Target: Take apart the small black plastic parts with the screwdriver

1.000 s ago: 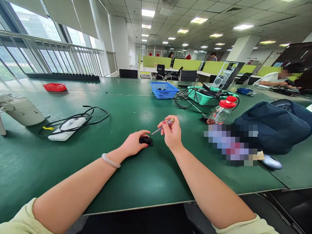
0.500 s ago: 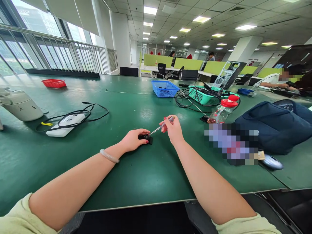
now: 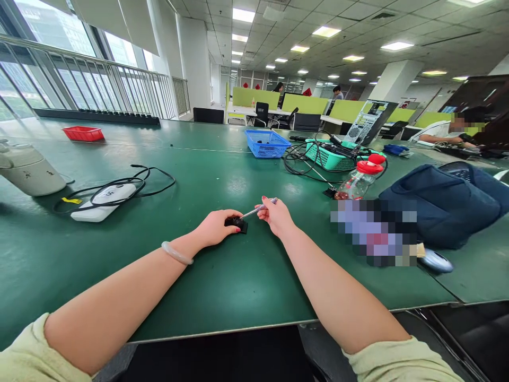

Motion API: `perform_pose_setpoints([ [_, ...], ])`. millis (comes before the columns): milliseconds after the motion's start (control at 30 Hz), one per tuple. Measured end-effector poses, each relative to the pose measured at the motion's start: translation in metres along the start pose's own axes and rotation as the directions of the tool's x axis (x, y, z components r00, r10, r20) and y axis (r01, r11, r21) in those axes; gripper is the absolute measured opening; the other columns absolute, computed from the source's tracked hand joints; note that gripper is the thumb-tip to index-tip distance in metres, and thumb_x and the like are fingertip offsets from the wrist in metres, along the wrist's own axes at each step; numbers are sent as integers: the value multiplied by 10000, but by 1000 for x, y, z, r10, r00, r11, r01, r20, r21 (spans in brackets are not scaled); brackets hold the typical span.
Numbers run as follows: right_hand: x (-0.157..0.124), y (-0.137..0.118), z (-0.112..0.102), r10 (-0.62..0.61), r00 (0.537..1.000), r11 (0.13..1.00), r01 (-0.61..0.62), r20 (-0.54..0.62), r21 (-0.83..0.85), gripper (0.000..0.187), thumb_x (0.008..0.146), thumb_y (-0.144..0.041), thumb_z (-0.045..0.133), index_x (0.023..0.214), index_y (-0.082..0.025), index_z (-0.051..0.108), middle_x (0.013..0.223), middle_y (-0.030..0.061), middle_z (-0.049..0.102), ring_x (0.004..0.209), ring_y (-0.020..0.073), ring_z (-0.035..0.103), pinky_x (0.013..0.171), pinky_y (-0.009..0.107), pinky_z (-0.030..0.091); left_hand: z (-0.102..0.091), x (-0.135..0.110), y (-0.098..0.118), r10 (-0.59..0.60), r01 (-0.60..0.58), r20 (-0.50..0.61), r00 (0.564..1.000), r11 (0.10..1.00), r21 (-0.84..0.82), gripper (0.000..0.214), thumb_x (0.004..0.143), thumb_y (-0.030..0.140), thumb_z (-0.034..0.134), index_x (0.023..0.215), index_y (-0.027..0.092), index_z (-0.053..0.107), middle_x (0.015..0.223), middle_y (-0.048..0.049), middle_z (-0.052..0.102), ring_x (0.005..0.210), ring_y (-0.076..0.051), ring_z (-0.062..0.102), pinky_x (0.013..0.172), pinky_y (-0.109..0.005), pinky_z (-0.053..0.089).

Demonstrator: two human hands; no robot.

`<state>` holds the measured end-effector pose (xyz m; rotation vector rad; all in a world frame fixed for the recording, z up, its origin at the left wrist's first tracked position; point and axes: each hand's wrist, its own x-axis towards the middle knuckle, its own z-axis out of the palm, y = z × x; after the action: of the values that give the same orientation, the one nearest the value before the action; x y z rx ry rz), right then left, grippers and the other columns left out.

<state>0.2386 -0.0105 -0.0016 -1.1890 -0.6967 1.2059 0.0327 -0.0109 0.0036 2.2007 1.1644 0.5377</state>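
Note:
My left hand [image 3: 217, 227] rests on the green table [image 3: 207, 276] with its fingers closed over a small black part [image 3: 237, 224], pinning it down. My right hand [image 3: 275, 216] pinches a thin screwdriver [image 3: 258, 208] by its clear handle. The metal tip slants down to the left and meets the top of the black part. A pale bangle sits on my left wrist.
A white device with a coiled black cable [image 3: 106, 198] and a pale kettle [image 3: 27, 171] lie to the left. Blue basket [image 3: 266, 144], green basket with cables [image 3: 331, 157], red-capped bottle [image 3: 358, 182] and dark blue bag [image 3: 437, 204] stand to the right. A person sits far right.
My right hand has lowered and the screwdriver now lies flatter, its tip still on the black part. My left hand stays on the part.

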Motion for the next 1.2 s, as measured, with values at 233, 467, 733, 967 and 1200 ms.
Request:
perform_pose_setpoints([
  [233,-8,-5,4,70,997,995,-70,-9,67,150,996,-200,546,855,-203,495,624,12,709,425,81,590,427,152,501,-1,-1,6,1,-1,1,1000,999,43,415,801,313,653,1210,250,686,1208,-28,731,1107,-258,665,1037,-403,490],
  [467,-6,-8,2,57,998,994,-54,-20,99,166,985,-197,560,831,-202,499,612,12,704,411,81,569,413,155,486,1,-2,6,22,-17,-36,999,990,138,383,823,341,655,1193,254,702,1173,-42,739,1076,-266,666,987,-403,514],
  [733,-6,-9,1,65,998,989,-62,-23,132,145,987,-176,542,850,-207,504,607,14,703,404,82,559,414,157,484,3,-1,3,85,-73,-59,995,981,181,381,836,349,640,1204,275,703,1130,-42,741,1030,-263,666,932,-394,527],
  [967,-8,-11,1,61,998,990,-60,-9,130,171,1003,-165,503,837,-203,489,613,25,713,408,73,546,414,157,482,3,-3,3,108,-97,-56,992,980,175,463,845,344,627,1304,293,659,1178,-36,738,1061,-263,661,950,-387,519],
  [1200,-8,-11,2,50,999,988,-49,-6,149,163,998,-155,498,843,-206,497,604,15,704,399,78,542,412,161,479,3,-3,4,173,-159,-76,982,974,164,407,850,349,621,1245,288,699,1163,-31,748,1062,-259,669,951,-369,525],
])
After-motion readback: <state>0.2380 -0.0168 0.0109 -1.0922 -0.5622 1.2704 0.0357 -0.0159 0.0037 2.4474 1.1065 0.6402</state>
